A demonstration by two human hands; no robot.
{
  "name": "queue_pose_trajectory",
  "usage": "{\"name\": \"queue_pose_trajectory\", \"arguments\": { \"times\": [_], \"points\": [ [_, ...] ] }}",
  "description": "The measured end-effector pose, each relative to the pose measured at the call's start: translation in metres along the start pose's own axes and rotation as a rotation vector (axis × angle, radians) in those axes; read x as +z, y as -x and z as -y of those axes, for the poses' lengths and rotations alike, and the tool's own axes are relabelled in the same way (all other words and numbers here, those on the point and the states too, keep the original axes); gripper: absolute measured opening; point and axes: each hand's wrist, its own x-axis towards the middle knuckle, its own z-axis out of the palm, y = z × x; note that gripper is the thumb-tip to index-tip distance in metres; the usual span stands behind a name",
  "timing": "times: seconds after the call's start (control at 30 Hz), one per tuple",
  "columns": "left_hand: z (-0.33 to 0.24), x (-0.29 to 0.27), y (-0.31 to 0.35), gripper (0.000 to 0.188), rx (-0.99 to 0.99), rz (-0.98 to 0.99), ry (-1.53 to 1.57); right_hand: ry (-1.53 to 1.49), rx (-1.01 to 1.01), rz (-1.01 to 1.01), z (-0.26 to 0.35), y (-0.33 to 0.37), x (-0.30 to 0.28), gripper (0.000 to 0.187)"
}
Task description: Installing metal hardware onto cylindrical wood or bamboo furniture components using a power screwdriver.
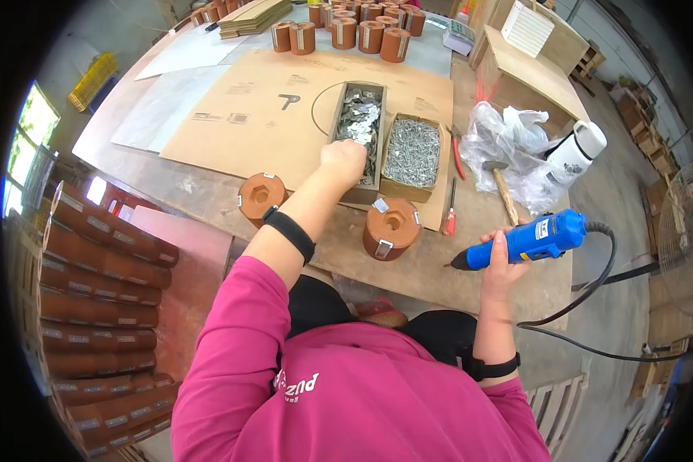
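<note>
My left hand [343, 162] reaches over the near end of a long grey box [337, 117] filled with small flat silvery metal pieces [359, 115]. Its fingers look curled together, and what they hold, if anything, is hidden. My right hand [502, 260] is wrapped round a blue electric screwdriver [543, 237], its dark tip pointing left over the table. Between my arms stands a reddish-brown cylinder [393, 229] with a recess in its top and metal plates at its edge. A similar cylinder [262, 197] stands left of my left forearm.
An open carton of screws or nails [413, 152] sits beside the box. Farther right lie a red-handled screwdriver [450, 223], a hammer [505, 192], a plastic bag [485, 123] and a white bottle [581, 146]. Brown cylinders [345, 32] stand at the back; others [100, 339] are stacked at left.
</note>
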Motion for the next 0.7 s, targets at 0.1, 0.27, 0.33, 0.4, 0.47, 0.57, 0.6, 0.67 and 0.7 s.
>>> {"name": "queue_pose_trajectory", "arguments": {
  "times": [0.1, 0.27, 0.33, 0.4, 0.47, 0.57, 0.6, 0.67, 0.7],
  "points": [
    [0.006, 0.0, 0.002, 0.02, 0.051, -0.048, 0.016, -0.022, -0.028, -0.009, 0.002, 0.0, 0.0, 0.045],
    [0.011, -0.012, 0.021, 0.023, 0.135, -0.214, 0.253, -0.036, -0.041, -0.027, -0.001, 0.0, -0.003, 0.043],
    [0.011, -0.016, 0.043, 0.023, 0.218, -0.293, 0.405, -0.048, -0.036, -0.028, -0.001, 0.001, -0.003, 0.043],
    [0.008, -0.018, 0.069, 0.024, 0.297, -0.366, 0.557, -0.059, -0.026, -0.029, -0.001, 0.003, -0.001, 0.043],
    [-0.002, -0.016, 0.092, 0.024, 0.499, -0.445, 0.777, -0.025, -0.026, -0.029, 0.001, 0.002, -0.001, 0.043],
    [-0.011, -0.008, 0.117, 0.023, 0.588, -0.47, 0.824, -0.051, -0.01, -0.03, 0.002, 0.0, 0.001, 0.047],
    [-0.011, -0.005, 0.122, 0.023, 0.573, -0.421, 0.82, -0.053, -0.006, -0.028, 0.001, 0.0, 0.002, 0.047],
    [-0.016, -0.001, 0.131, 0.024, 0.577, -0.434, 0.792, -0.045, 0.001, -0.029, 0.0, 0.001, 0.002, 0.048],
    [-0.018, 0.0, 0.133, 0.025, 0.587, -0.45, 0.765, -0.045, 0.003, -0.028, -0.001, 0.001, 0.001, 0.048]
  ]
}}
